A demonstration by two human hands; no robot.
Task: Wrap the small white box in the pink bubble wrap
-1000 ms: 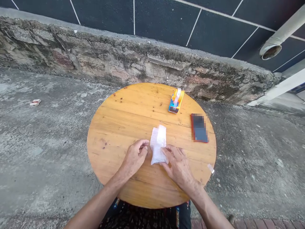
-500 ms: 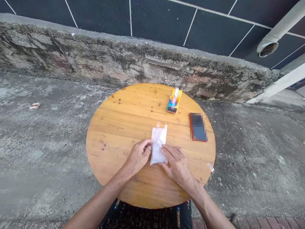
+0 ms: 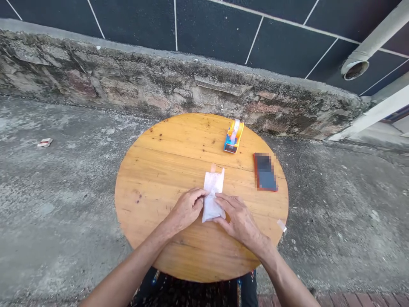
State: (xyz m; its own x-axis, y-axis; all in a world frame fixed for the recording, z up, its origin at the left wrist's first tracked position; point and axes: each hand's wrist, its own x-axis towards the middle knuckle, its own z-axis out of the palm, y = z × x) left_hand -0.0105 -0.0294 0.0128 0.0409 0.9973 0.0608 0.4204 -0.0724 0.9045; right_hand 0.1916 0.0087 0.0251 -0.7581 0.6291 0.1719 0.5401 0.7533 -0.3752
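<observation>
A small white packet (image 3: 213,209), wrapped in thin plastic or paper, lies lengthwise on the round wooden table (image 3: 150,166) in front of me. Its flat upper end points away from me, and a short strip of tape (image 3: 213,168) sticks out there. My left hand (image 3: 189,207) is at the packet's left side, fingers curled and pinching that edge. From the right, my right hand (image 3: 238,216) holds the packet, its fingers bent over the top surface and its thumb at the lower right corner. What lies inside the wrapping is hidden.
A yellow and blue tape dispenser (image 3: 233,137) stands toward the table's far edge. A red-edged phone (image 3: 266,172), partly pixelated, lies to the right. A piece of clear tape (image 3: 281,225) hangs at the right rim. Beyond the table runs a stone wall (image 3: 128,81).
My left fingers have moved slightly right, over the packet's edge. The packet's upper end lies flatter and smoother than before. My right hand keeps nearly the same place.
</observation>
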